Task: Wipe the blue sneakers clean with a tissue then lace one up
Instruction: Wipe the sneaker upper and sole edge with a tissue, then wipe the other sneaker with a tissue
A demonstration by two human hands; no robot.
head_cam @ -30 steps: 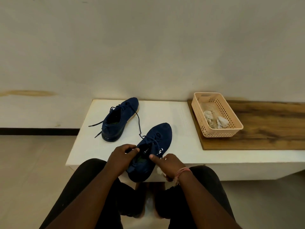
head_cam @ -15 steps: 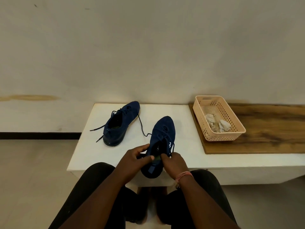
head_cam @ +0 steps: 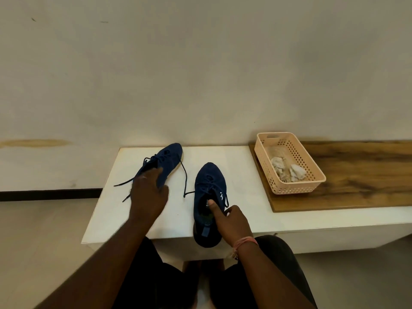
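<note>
A peach perforated basket point(head_cam: 312, 175) is set on a wooden board point(head_cam: 367, 175), laid upon the white tabletop point(head_cam: 240, 175).

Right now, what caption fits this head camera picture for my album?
Left hand reaches the far blue sneaker while right hand holds the near sneaker on the white table.
</note>
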